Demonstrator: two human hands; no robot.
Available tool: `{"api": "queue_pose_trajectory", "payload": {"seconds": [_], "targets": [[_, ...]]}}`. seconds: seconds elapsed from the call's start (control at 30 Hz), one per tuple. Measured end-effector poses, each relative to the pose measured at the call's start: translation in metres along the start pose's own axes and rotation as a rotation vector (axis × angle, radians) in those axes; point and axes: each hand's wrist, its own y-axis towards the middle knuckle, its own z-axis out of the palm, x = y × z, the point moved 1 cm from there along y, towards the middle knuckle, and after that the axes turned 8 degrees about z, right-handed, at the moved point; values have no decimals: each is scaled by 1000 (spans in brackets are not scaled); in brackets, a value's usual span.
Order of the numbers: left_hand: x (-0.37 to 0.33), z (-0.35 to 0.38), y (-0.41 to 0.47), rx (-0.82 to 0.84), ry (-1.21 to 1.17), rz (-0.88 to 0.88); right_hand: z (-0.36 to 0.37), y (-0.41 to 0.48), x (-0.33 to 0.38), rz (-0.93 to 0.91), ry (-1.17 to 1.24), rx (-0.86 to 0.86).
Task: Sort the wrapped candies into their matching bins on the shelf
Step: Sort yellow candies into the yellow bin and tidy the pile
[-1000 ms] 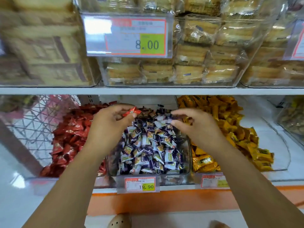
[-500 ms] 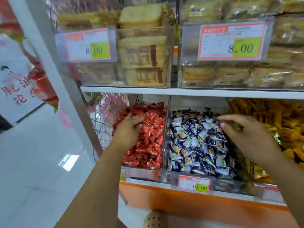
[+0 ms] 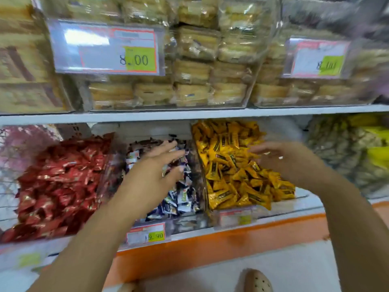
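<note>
Three clear bins stand side by side on the lower shelf. The left one holds red wrapped candies (image 3: 61, 182), the middle one blue-and-white candies (image 3: 181, 194), the right one yellow candies (image 3: 233, 165). My left hand (image 3: 155, 171) hovers over the middle bin with fingers stretched out and nothing in them. My right hand (image 3: 277, 159) reaches over the yellow bin, fingers spread and blurred, holding nothing that I can see.
The upper shelf (image 3: 189, 114) carries clear boxes of wrapped cakes (image 3: 195, 70) behind price tags (image 3: 105, 47). A bin of greenish and yellow sweets (image 3: 353, 148) stands at far right. An orange strip (image 3: 200, 247) runs under the bins. A beige shoe (image 3: 257, 281) shows on the floor.
My left hand left the red bin and moved right over the blue-and-white candies, now empty. My right hand shifted from the middle bin over to the yellow bin. The view swung right.
</note>
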Motion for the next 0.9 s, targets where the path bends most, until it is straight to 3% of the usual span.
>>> {"api": "queue_pose_trajectory", "payload": {"seconds": [0.17,0.23,0.43,0.57,0.7,0.8,0.9], "targets": [[-26,53,26,104,54,154,6,-4,-33,231,-330,239],[-29,67,34,146,144,184,26,-2,-46,253,-393,258],[-29,93,43,261,386,182,57,26,-64,149,-308,5],[-28,93,44,240,350,162,72,41,-55,61,-310,-241],[-27,93,43,196,269,115,86,60,-32,-53,-183,-367],[-24,93,44,161,264,107,91,69,-16,-134,-150,-356],[-21,92,43,149,284,114,82,72,-9,-148,-70,-134]]}}
